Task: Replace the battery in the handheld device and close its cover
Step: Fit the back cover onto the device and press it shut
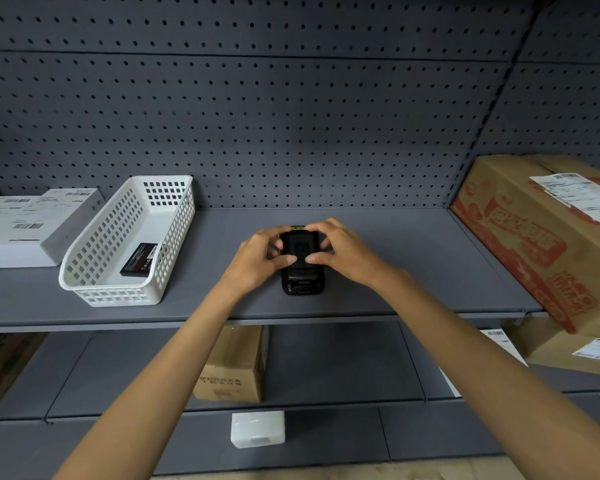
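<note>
A black handheld device (301,278) lies back-up on the grey shelf (413,258), in the middle. My left hand (257,258) grips its left side and my right hand (343,252) its right side, both thumbs pressing on the black back cover near the upper half. Fingers wrap around the top end and hide it. A black battery (138,259) with a red and white label lies inside the white plastic basket (94,289) to the left.
White labelled boxes (21,233) sit at the far left of the shelf. A large cardboard carton (548,237) stands at the right. On the lower shelves are a small cardboard box (232,368) and a white plastic container (258,429). Pegboard forms the back wall.
</note>
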